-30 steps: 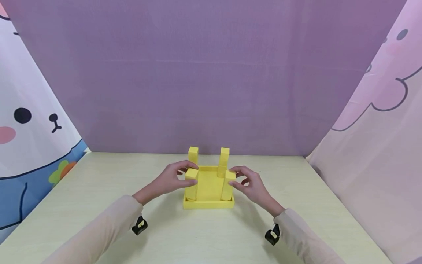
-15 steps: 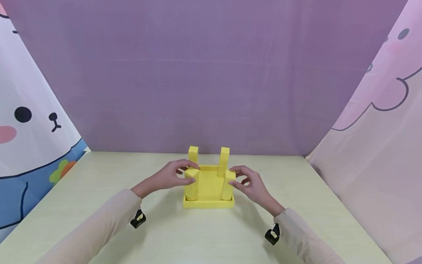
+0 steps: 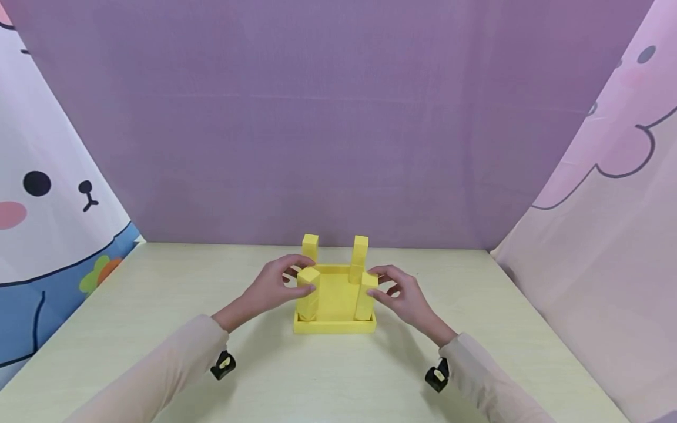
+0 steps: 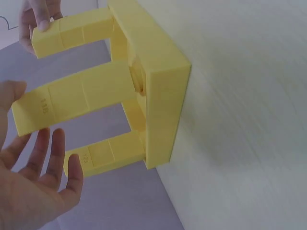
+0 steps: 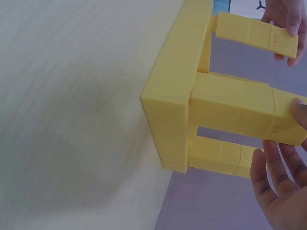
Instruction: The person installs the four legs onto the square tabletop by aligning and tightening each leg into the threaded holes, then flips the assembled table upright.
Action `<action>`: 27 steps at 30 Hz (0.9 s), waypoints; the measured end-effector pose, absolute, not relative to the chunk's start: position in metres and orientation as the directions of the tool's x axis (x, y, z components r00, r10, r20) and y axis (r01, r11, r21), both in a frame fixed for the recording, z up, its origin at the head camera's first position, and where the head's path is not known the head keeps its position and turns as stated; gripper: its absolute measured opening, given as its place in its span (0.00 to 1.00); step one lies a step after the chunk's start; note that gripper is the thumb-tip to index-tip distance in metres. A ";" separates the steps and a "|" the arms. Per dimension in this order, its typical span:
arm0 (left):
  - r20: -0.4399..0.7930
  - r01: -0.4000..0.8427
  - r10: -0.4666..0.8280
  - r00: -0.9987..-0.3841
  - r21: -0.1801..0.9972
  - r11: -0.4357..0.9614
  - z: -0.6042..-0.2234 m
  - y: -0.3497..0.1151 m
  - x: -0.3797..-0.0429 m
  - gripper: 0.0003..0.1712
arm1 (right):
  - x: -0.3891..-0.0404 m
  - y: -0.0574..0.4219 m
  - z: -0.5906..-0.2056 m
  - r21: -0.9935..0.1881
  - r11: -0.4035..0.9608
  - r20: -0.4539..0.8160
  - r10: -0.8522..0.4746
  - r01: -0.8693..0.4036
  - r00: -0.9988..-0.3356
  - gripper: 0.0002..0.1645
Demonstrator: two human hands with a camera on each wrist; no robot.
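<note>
A yellow square tray point(image 3: 335, 328) with a raised rim lies on the table, and yellow square posts stand at its corners. My left hand point(image 3: 277, 285) pinches the near-left post point(image 3: 308, 296) by its top between thumb and fingers. That post is turned, one edge facing me, and in the left wrist view a gap with a small peg shows at its base. My right hand point(image 3: 401, 292) pinches the top of the near-right post point(image 3: 365, 299), which stands in its corner. Farther back are the far-left post point(image 3: 310, 247) and the far-right post point(image 3: 359, 255), neither held.
The pale wooden table point(image 3: 338, 376) extends around the tray. A purple panel point(image 3: 338, 129) rises behind it, with cartoon-printed cloths at the left point(image 3: 58, 223) and right point(image 3: 608, 235). A black wrist device point(image 3: 223, 364) hangs under the left sleeve, another point(image 3: 437, 376) under the right.
The near-left post has turned about its upright axis, and my left fingers have shifted slightly around its top. My right hand and the near-right post stay still.
</note>
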State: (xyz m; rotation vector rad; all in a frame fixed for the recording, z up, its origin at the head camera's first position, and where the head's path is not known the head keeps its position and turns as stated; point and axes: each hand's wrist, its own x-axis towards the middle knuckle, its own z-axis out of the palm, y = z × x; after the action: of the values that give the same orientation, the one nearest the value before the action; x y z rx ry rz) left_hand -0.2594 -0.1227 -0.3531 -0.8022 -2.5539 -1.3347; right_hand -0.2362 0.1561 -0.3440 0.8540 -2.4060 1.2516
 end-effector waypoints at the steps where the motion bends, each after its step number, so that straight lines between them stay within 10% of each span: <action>1: 0.372 0.518 0.374 -0.850 0.717 0.466 -0.354 -0.122 -0.259 0.24 | -0.236 0.156 -0.344 -0.641 0.445 0.507 -0.368 -0.626 -0.780 0.21; 27: 0.319 0.588 0.543 -0.777 0.676 0.444 -0.346 -0.131 -0.267 0.23 | -0.236 0.156 -0.344 -0.635 0.458 0.504 -0.364 -0.622 -0.783 0.21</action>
State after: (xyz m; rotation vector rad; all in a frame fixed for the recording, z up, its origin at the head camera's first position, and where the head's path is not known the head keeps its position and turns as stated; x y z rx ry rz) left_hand -0.2672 -0.1310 -0.3461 -1.0276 -2.6219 -1.2623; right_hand -0.2357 0.1558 -0.3437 0.8432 -2.4152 1.2359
